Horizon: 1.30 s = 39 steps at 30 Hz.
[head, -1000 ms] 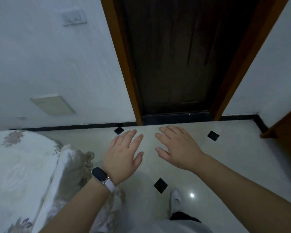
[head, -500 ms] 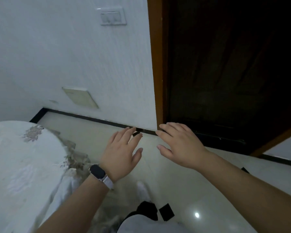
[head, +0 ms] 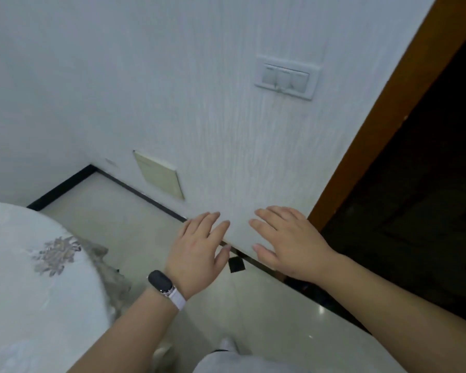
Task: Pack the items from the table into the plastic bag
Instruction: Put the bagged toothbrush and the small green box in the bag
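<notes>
Both free: left hand [head: 199, 254] at 6 o'clock, palm down, fingers straight and spread, nothing in it; watch [head: 163, 285] on that wrist. The right hand [head: 288, 243] is just beside it at 5 o'clock and looks the same: flat, spread, holding nothing. Both hover over the floor [head: 113, 211], in front of the wall [head: 172, 90]. Edge of the table [head: 24, 292] is at 8 o'clock, under a white flowered cloth. No plastic bag or items in frame, so can't tell where they are. Switch plate [head: 287, 78] at 1 o'clock, dark door [head: 428, 197] at 3. My read: no packing shown, so the whole job is left. Need to find the bag, open it and load the items.
</notes>
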Each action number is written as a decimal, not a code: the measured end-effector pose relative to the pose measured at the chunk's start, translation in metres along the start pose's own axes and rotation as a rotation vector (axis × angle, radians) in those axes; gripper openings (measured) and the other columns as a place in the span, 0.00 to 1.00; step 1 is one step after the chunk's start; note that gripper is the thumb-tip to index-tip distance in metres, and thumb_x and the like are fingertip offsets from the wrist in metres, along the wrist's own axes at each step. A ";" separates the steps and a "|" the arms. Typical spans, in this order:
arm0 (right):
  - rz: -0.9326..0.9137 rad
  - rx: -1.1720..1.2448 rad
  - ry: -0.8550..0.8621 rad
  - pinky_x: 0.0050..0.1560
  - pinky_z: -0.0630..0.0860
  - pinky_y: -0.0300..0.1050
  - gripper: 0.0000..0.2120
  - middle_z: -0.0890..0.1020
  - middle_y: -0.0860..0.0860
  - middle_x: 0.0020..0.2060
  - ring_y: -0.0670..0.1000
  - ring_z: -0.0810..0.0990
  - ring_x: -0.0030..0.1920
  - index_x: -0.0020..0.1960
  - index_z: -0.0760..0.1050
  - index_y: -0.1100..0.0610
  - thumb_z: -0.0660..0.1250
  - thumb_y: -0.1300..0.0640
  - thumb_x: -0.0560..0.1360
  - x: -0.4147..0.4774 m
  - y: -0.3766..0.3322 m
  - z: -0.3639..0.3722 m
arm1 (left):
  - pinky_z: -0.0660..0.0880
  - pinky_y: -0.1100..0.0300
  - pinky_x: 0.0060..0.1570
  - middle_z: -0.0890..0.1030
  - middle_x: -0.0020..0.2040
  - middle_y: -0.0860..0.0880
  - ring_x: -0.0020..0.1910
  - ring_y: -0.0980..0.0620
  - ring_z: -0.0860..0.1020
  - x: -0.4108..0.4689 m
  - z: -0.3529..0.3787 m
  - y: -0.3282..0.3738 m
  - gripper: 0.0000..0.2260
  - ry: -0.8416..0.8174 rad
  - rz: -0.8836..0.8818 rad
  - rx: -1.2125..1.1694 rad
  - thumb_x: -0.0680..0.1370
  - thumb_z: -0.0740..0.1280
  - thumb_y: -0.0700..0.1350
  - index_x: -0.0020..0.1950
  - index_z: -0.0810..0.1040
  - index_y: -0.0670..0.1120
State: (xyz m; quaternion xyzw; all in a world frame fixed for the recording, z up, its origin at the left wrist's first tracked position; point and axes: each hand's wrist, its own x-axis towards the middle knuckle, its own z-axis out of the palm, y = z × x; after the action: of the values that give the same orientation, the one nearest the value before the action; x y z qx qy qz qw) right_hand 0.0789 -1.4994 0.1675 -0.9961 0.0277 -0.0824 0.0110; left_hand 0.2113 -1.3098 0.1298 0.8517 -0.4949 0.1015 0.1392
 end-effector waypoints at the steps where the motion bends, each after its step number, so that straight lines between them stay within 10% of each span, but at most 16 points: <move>1: -0.023 0.010 0.011 0.64 0.71 0.53 0.24 0.78 0.55 0.64 0.57 0.75 0.63 0.65 0.76 0.56 0.57 0.42 0.77 0.020 0.003 0.002 | 0.70 0.47 0.62 0.77 0.65 0.45 0.64 0.43 0.74 0.012 -0.002 -0.014 0.19 -0.002 -0.022 0.007 0.75 0.65 0.53 0.64 0.76 0.47; 19: -0.523 0.255 -0.022 0.63 0.70 0.54 0.24 0.77 0.54 0.64 0.57 0.74 0.63 0.65 0.74 0.56 0.58 0.43 0.76 0.354 0.011 0.088 | 0.70 0.47 0.61 0.77 0.66 0.44 0.64 0.42 0.74 0.105 -0.007 -0.203 0.21 -0.058 -0.584 0.227 0.76 0.60 0.56 0.65 0.76 0.47; 39: -1.206 0.374 -0.087 0.61 0.71 0.52 0.22 0.79 0.53 0.61 0.56 0.76 0.60 0.63 0.76 0.54 0.59 0.43 0.75 0.548 -0.225 0.139 | 0.71 0.45 0.61 0.77 0.66 0.45 0.64 0.42 0.74 -0.027 -0.038 -0.330 0.21 0.073 -1.446 0.352 0.76 0.59 0.55 0.65 0.77 0.48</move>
State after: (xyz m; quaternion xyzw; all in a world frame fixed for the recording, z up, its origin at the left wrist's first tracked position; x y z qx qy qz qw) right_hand 0.6535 -1.3035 0.1263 -0.8202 -0.5540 -0.0369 0.1375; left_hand 0.4839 -1.1193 0.1121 0.9706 0.2176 0.0905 0.0492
